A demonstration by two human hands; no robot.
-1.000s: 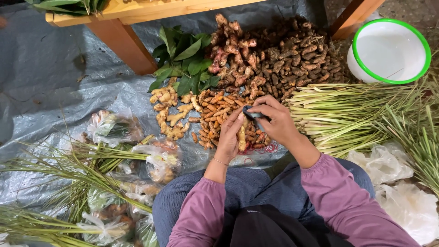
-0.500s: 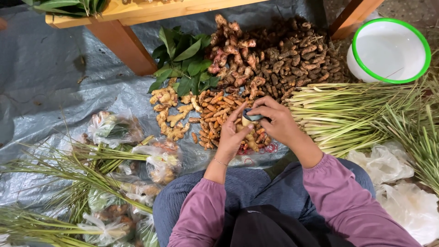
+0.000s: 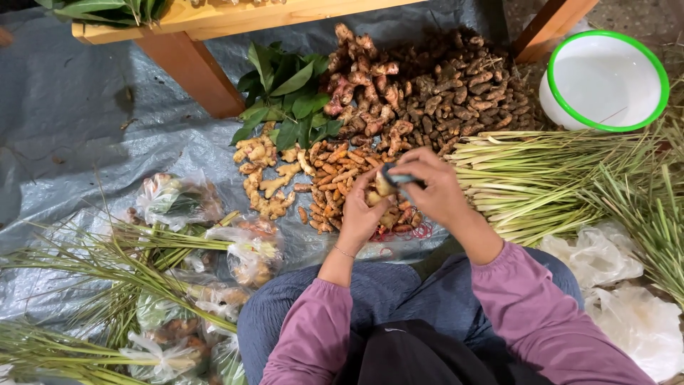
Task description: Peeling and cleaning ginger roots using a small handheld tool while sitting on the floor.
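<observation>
Head view: I am closing my left hand (image 3: 362,214) around a small pale root piece (image 3: 385,187), just above the pile of orange turmeric (image 3: 335,178). My right hand (image 3: 436,187) is pinching a small dark tool (image 3: 396,176) against it; my fingers are hiding its blade. Since a moment ago, both hands are sitting slightly higher and closer together.

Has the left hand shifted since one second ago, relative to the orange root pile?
Yes. The left hand has risen from the orange root pile's near edge to meet the right hand.
</observation>
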